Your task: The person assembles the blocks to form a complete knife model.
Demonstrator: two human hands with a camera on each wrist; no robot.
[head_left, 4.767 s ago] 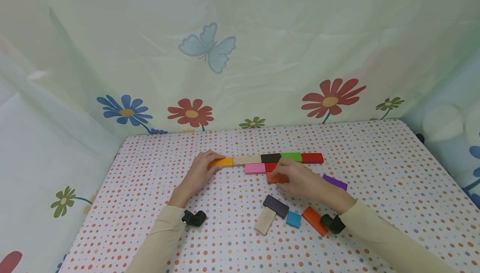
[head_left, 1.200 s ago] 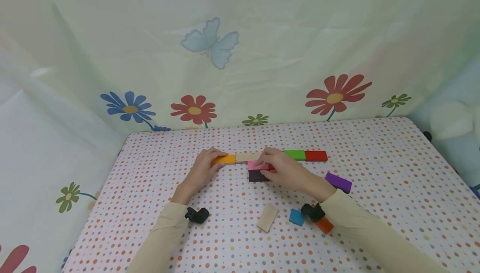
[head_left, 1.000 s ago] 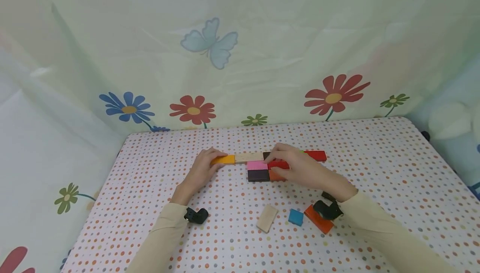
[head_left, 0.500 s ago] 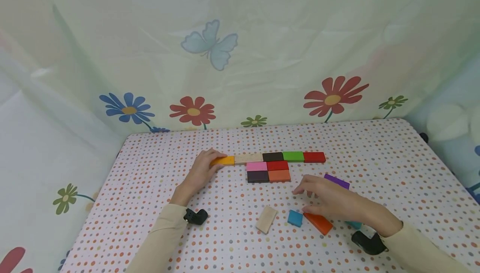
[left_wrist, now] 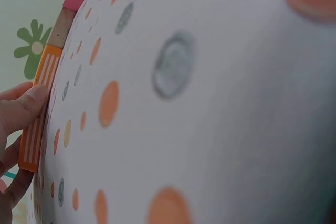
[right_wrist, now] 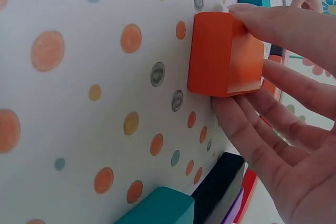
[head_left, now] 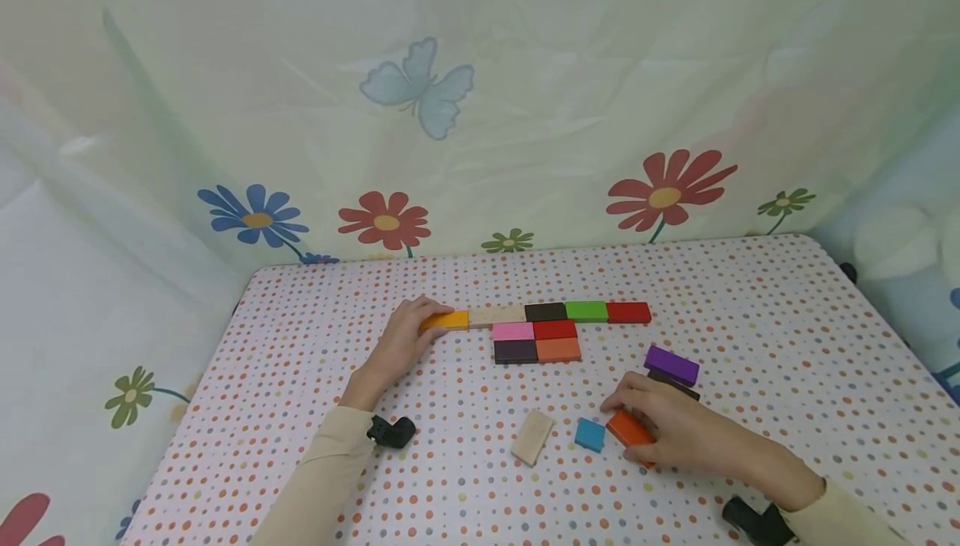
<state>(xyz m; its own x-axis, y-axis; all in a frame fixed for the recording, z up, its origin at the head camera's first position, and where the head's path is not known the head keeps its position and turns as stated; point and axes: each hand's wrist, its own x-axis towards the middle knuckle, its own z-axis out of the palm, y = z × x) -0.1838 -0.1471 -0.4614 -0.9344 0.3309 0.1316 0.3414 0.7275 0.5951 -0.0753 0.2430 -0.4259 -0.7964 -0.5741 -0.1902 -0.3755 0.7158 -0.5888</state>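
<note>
My left hand (head_left: 401,346) holds the yellow-orange block (head_left: 450,320) at the left end of a row; the left wrist view shows thumb and fingers around this striped block (left_wrist: 38,114). Rightward the row goes on with a plain wood block (head_left: 497,315), a black one (head_left: 545,312), a green one (head_left: 587,311) and a red one (head_left: 628,313). Against its near side lie pink (head_left: 513,331) and red (head_left: 555,328) blocks, then dark (head_left: 515,352) and orange (head_left: 558,350) ones. At the right, my right hand (head_left: 678,429) grips a loose orange block (right_wrist: 212,53) between thumb and fingers.
A small blue block (head_left: 589,434) and a plain wood block (head_left: 532,438) lie left of my right hand. Beyond it are a purple block (head_left: 672,364) and a dark block (head_left: 678,383). A teal block (right_wrist: 163,208) shows in the right wrist view.
A loose dark block now lies against the pink one's near side. My right hand has left the grouped blocks, moved right and nearer, and taken hold of the loose orange block. The left hand stays.
</note>
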